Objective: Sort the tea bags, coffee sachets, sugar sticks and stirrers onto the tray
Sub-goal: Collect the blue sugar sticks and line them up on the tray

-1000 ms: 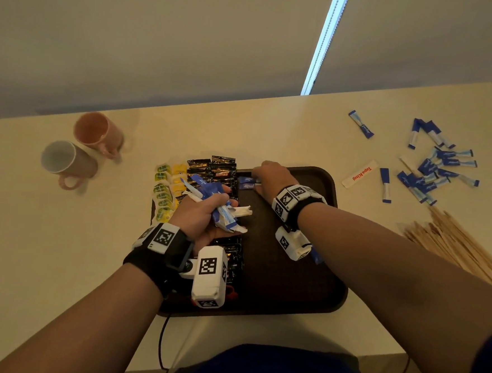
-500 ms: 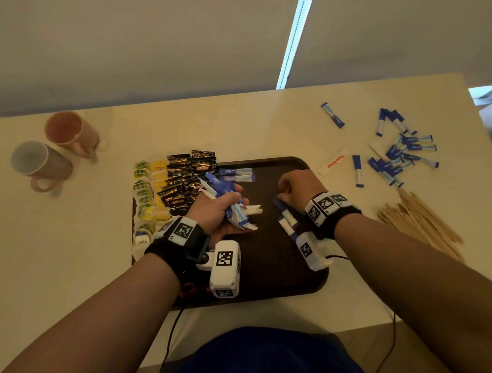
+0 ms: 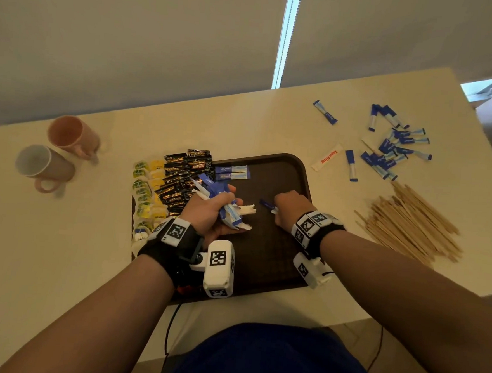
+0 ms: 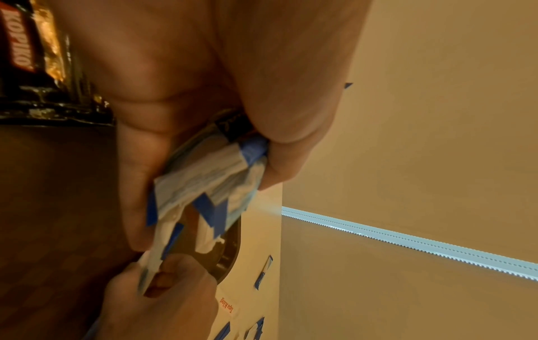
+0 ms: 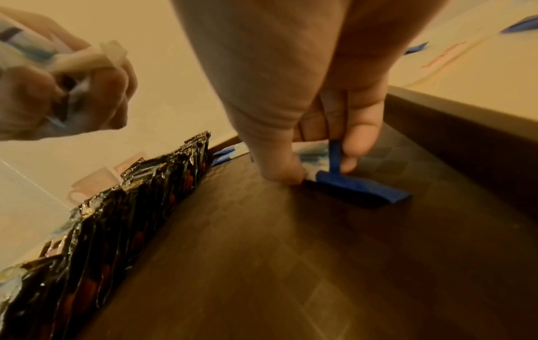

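On the dark brown tray [image 3: 295, 172], yellow-green tea bags [image 3: 144, 192] line the left edge, with black coffee sachets [image 3: 186, 170] beside them. Two blue-and-white sugar sticks [image 3: 231, 172] lie at the tray's back. My left hand [image 3: 212, 210] grips a bunch of sugar sticks [image 4: 209, 181] above the tray's middle. My right hand [image 3: 288, 206] pinches blue sugar sticks [image 5: 346, 181] down against the tray floor [image 5: 262, 264], thumb and fingers curled on them. Loose sugar sticks [image 3: 393, 147] and a heap of wooden stirrers [image 3: 411, 224] lie on the table to the right.
Two pink mugs [image 3: 58, 150] stand on the cream table [image 3: 61, 231] at the left. A white sachet with red print [image 3: 327, 157] lies just off the tray's back right corner. A lone sugar stick [image 3: 325, 112] lies farther back. The table's front edge runs just below the tray.
My right hand left the two sticks at the tray's back, drew back to the right side of the tray, and now pinches other sticks there. The left hand keeps its bunch.
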A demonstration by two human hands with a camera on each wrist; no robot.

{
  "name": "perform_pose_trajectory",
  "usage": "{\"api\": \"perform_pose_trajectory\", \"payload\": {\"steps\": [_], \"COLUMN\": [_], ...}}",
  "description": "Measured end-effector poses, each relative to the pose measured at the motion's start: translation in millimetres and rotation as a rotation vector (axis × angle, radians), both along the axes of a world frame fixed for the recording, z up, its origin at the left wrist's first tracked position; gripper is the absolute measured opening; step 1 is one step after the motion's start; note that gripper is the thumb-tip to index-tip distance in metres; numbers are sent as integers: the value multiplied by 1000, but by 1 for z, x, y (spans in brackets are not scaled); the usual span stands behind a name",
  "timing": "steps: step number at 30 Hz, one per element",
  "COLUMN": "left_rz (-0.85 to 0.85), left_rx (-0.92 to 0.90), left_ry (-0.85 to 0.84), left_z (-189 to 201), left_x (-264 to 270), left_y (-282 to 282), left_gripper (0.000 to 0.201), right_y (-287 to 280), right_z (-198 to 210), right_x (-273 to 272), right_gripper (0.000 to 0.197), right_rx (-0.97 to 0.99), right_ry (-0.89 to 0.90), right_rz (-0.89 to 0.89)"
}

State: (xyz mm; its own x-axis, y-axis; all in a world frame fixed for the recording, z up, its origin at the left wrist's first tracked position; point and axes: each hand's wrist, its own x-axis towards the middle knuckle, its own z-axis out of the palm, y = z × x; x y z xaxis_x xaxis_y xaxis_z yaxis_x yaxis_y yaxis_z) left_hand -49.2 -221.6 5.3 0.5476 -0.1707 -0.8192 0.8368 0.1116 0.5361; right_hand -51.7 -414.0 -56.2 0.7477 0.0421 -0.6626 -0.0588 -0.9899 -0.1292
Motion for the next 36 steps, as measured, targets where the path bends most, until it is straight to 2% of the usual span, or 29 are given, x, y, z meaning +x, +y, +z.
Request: {"api": "perform_pose_trajectory", "payload": {"steps": [3, 6, 9, 12, 14, 16, 19, 22, 26, 32, 36], "left_rz": [6, 33, 43, 53, 59, 67, 76, 83, 83, 94, 96], "left_rx": [-6, 3, 5, -1, -7, -11, -6, -16, -9, -13, -6], "left_ry": [16, 29, 23, 24, 20, 19, 23, 32, 28, 38, 41], "left_z": [1, 1, 2, 1, 0, 0, -2, -4, -4, -9, -11], "left_x": [-2, -3, -3, -2, -1, 0, 2, 4, 9, 16, 19], "left_y": [5, 9, 12, 14, 16, 17, 18, 19, 19, 20, 19], "left_gripper": [16, 18, 21, 25, 26, 25, 23, 18, 24, 22, 18], "right_y": [3, 1, 1, -1, -5, -9, -14, -13, -8, -10, -4], "right_z": [2, 5, 7, 4, 4, 2, 0, -2, -3, 0, -1], "right_x": [8, 22, 36, 46, 51, 54, 59, 67, 76, 84, 88], "right_gripper": [21, 19, 4, 27, 28, 21, 17, 23, 29, 13, 15], "right_rx": [21, 96, 152, 142, 147, 173, 215, 221, 181, 110, 58], "right_ry": [-20, -22, -38, -73, -87, -95, -97, -95, -138, -187, -188], "right_rz": [-4, -94, -131, -194, -226, -231, -208, -195, -149, -31, 55]}}
